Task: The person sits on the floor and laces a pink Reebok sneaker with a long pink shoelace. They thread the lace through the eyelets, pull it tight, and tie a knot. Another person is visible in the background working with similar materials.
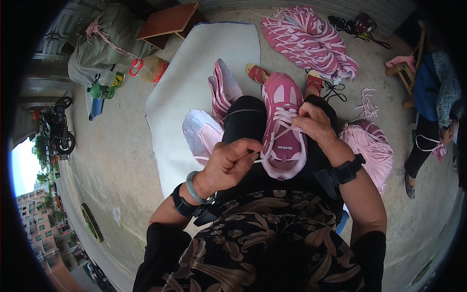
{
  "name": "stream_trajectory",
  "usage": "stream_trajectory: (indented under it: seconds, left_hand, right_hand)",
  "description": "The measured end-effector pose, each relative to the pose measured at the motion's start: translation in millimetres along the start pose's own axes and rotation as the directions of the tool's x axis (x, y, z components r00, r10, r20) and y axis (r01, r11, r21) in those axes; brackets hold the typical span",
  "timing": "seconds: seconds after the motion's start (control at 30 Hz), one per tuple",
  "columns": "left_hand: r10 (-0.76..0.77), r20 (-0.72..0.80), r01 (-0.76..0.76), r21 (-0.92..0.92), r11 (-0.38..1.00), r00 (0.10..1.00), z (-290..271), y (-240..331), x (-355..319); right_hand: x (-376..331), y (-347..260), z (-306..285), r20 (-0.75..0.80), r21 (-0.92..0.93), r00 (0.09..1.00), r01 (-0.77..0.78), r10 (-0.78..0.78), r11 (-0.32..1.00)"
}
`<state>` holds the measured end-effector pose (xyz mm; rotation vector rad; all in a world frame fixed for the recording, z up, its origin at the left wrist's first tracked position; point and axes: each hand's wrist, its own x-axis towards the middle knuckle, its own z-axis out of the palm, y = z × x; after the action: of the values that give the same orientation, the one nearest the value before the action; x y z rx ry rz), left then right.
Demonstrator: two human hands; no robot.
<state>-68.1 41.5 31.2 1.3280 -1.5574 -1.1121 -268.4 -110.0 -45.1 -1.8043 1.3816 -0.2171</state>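
Observation:
A pink shoe upper (284, 112) rests on my lap, its toe pointing away from me and its opening toward me. White-pink shoelace (282, 116) crosses the front of the tongue through the eyelets. To the left of the opening, my left hand (232, 163) is closed in a pinch on a lace end. My right hand (315, 124) pinches the lace at the right-hand eyelet row, its fingertips against the upper. Left of my knee, more pink uppers (224, 87) lie on a white sheet (204, 48), with a pale-lined one (202, 131) nearer me.
A large heap of pink uppers (306, 41) lies at the far right. A bundle of pink laces (368, 153) sits right of my leg. Bottles (148, 68), a sack (109, 36) and a wooden board (168, 22) stand far left. Another person (440, 92) is at the right edge.

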Motion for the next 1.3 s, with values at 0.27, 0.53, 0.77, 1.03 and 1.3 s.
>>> stream_trajectory:
  seconds: [0.27, 0.53, 0.77, 1.03, 1.3]
  left_hand:
    - [-0.173, 0.069, 0.131, 0.402, 0.906, 0.983, -13.9, -25.4, -22.5]
    - [0.322, -0.049, -0.207, 0.673, 0.71, 0.945, 27.9, -40.8, 74.2]
    - [0.169, 0.21, -0.263, 0.871, 0.415, 0.963, 41.7, -45.8, 96.8]
    - [0.271, 0.044, -0.205, 0.774, 0.6, 0.962, 42.4, -59.8, 82.7]
    - [0.163, -0.177, -0.048, 0.521, 0.852, 0.971, 40.8, -70.0, 70.3]
  right_hand:
    - [-33.1, 19.5, 0.5, -0.155, 0.3, 0.946, 0.319, -0.284, 0.899]
    - [-54.3, 9.2, -2.2, -0.255, -0.012, 0.804, 0.553, -0.537, 0.833]
    - [-56.2, 11.1, -0.2, -0.044, -0.367, 0.779, 0.57, -0.626, 0.735]
    - [-58.8, 11.8, 2.9, -0.006, -0.402, 0.783, 0.568, -0.623, 0.718]
    - [-55.9, 6.5, -1.5, -0.08, -0.243, 0.817, 0.539, -0.571, 0.806]
